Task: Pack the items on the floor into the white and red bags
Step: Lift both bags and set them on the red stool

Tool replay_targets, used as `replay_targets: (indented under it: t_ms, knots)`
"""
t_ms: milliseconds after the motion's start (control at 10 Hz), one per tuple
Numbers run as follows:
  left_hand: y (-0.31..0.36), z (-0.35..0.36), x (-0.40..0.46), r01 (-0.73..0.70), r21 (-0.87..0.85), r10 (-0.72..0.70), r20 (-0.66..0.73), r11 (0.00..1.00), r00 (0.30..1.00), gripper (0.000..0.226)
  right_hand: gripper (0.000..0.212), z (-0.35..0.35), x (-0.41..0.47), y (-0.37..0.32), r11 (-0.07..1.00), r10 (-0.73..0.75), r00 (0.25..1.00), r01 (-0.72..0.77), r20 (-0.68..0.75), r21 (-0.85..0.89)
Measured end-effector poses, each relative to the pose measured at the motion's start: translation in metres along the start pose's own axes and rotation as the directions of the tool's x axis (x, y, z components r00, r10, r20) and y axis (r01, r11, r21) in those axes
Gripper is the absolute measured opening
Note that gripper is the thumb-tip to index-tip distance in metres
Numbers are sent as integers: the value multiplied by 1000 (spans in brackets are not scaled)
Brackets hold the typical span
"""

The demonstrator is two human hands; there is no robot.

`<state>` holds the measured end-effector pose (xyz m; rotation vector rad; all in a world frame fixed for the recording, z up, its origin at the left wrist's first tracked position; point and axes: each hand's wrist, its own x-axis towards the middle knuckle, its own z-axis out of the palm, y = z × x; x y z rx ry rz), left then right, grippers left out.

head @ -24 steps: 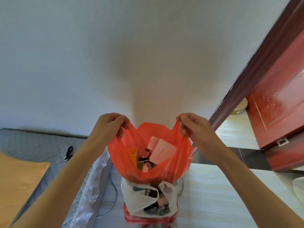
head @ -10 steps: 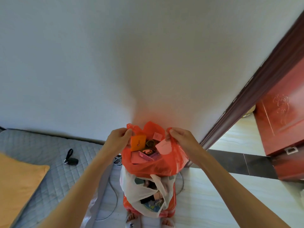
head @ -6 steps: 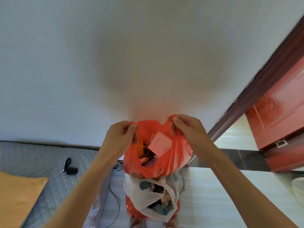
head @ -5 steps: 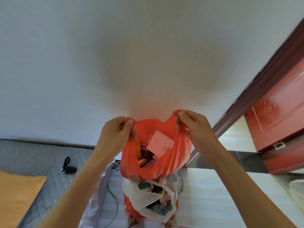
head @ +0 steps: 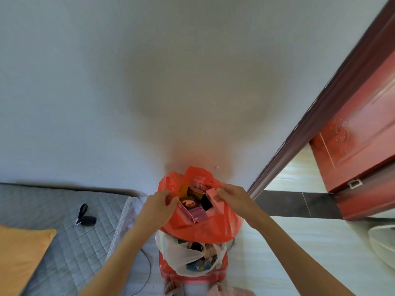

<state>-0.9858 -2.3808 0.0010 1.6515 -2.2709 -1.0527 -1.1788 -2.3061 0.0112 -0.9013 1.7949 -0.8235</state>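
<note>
I hold a red plastic bag (head: 205, 228) up in front of me, full of several small boxes, among them a pink and purple box (head: 192, 208). My left hand (head: 159, 207) grips the bag's left rim. My right hand (head: 232, 198) pinches the right rim beside a pink box (head: 215, 199). Below the red bag sits a white bag (head: 181, 256), also stuffed with items, resting on a red container (head: 192, 276) on the floor.
A grey quilted mattress (head: 70, 231) with an orange pillow (head: 19, 257) and a black key fob (head: 88, 220) lies on the left. A dark red door (head: 359, 146) and its frame stand on the right. A white basin edge (head: 382, 242) shows far right. A cable (head: 147, 265) runs on the floor.
The red bag has dropped lower and my hands have come closer together. The boxes inside have shifted, so the pink and purple box now lies on top.
</note>
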Motion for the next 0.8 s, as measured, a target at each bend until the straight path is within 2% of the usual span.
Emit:
replay_targets:
  t_ms: [100, 200, 300, 400, 500, 600, 700, 800]
  knots:
    - [-4, 10, -9, -43, 3, 43, 11, 999, 999, 32, 26, 1, -1, 4, 995, -29, 999, 27, -21, -98]
    - [-11, 18, -16, -88, 80, 88, 15, 993, 996, 31, 22, 5, 3, 15, 956, -54, 998, 42, -33, -289]
    - [-20, 30, -20, -177, 177, 200, -120, 968, 972, 9, 27, 6, 4, 24, 930, -47, 997, 24, -53, -366]
    - [-33, 52, -18, -268, 343, 353, -216, 900, 910, 22, 17, 7, 3, 30, 915, -38, 996, 1, -83, -403]
    - [-51, 80, -14, -299, 440, 363, -68, 847, 929, 55, 28, 9, 2, 40, 886, -90, 989, 27, -114, -463]
    - [-69, 106, -19, -282, 535, 284, 81, 796, 955, 87, 24, 7, -4, 45, 887, -110, 989, 54, -97, -458]
    - [-85, 123, -26, -316, 550, 308, 111, 773, 945, 94, 38, 1, -7, 51, 893, -80, 993, 32, -89, -449]
    - [-94, 130, -28, -344, 557, 375, 64, 756, 925, 93, 41, -20, -16, 32, 916, -112, 982, 43, -153, -398]
